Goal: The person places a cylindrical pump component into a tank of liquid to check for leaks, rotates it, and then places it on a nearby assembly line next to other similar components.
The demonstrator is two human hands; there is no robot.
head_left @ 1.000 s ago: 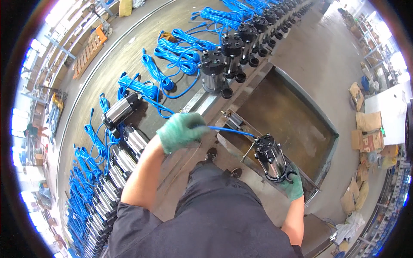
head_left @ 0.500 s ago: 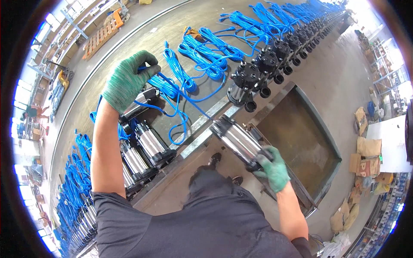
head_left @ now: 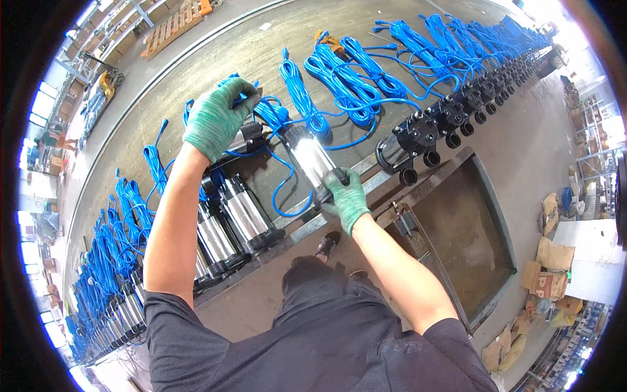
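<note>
My right hand [head_left: 349, 201], in a green knit glove, grips the lower black end of a shiny steel pump cylinder [head_left: 309, 157]. The cylinder stands tilted above the bench edge, its upper end beside a bundle of blue cable [head_left: 272, 112]. Up to the left, my gloved left hand [head_left: 219, 121] is closed with its fingers curled, on blue cable that shows just past the fingertips. Below that hand, a similar steel cylinder [head_left: 247, 215] stands among others along the bench edge. Another black-ended cylinder [head_left: 249, 137] lies beside my left wrist, partly hidden.
A water-filled tank [head_left: 508, 242] with a metal rim stands at the right. Black pump bodies [head_left: 418, 134] line the bench toward the far right, with coiled blue cables [head_left: 343, 81] behind them. More cable bundles [head_left: 108, 251] run down the left. Cardboard boxes [head_left: 547, 284] sit far right.
My right hand has carried the steel cylinder from over the tank's near edge leftward onto the bench side. My left hand stays raised and closed, while the view has shifted somewhat.
</note>
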